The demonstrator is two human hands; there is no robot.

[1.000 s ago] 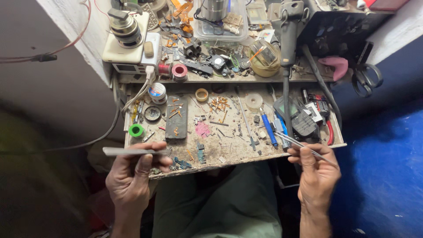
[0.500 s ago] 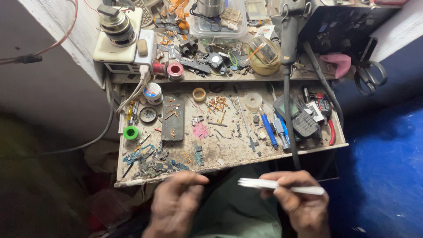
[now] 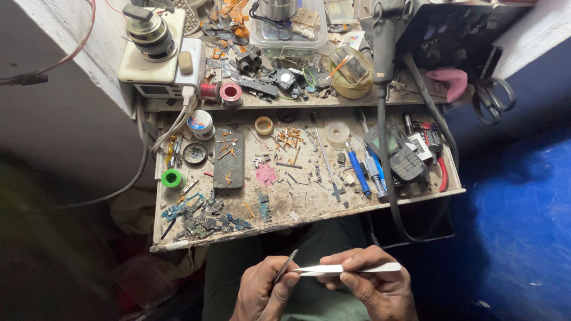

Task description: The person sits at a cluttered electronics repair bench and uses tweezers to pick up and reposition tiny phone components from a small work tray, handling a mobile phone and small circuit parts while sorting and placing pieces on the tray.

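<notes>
Both hands are below the front edge of the worktop (image 3: 309, 221), over my lap, well clear of the clutter on it. My right hand (image 3: 372, 285) has its grip closed on pale metal tweezers (image 3: 348, 269), which lie roughly level with the tip pointing toward my left hand (image 3: 262, 291). That hand's grip is pinched shut on a thin dark strip (image 3: 285, 266), tilted up, its top end just beside the tweezer tip; whether they touch I cannot tell. Risks, as I judge them: the strip is slim and held only by its lower end, so a sideways nudge from the tweezers could twist it loose, and with nothing under it but my lap and the dim floor, it would be hard to find. Lifting either hand carelessly could catch the worktop edge, where small circuit scraps (image 3: 202, 217) sit right at the lip and would be swept off. The black cable (image 3: 389, 178) hangs over that edge just above my right hand and could snag the tweezers' back end. Room: open space toward me and to the right of the worktop; above the edge it is crowded throughout.
</notes>
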